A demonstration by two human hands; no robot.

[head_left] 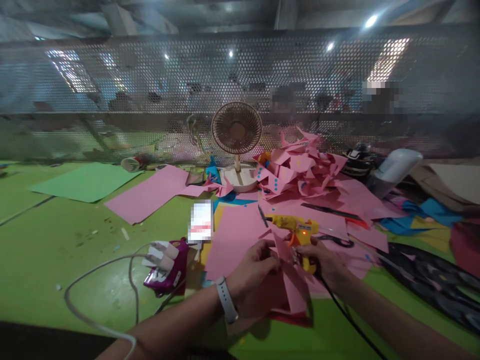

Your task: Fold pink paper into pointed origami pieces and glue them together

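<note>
A yellow hot glue gun point(294, 223) with an orange trigger and a small glowing light is in my right hand point(325, 257), whose fingers wrap its handle. Its nozzle points left, above the pink paper sheets point(236, 235). My left hand point(257, 265), with a white watch band on the wrist, has curled fingers pinching a folded pink paper piece point(294, 287) just below the gun. Part of that piece is hidden by the left hand. Something red lies under its lower edge. The gun's black cord runs down past my right wrist.
Behind stand a small fan point(237, 129) and a heap of folded pink paper point(300, 170). Scissors point(337, 241) lie right of the gun. A purple power strip point(167, 270) with a white plug and loose cable sits left. A black slotted object point(431, 280) lies right.
</note>
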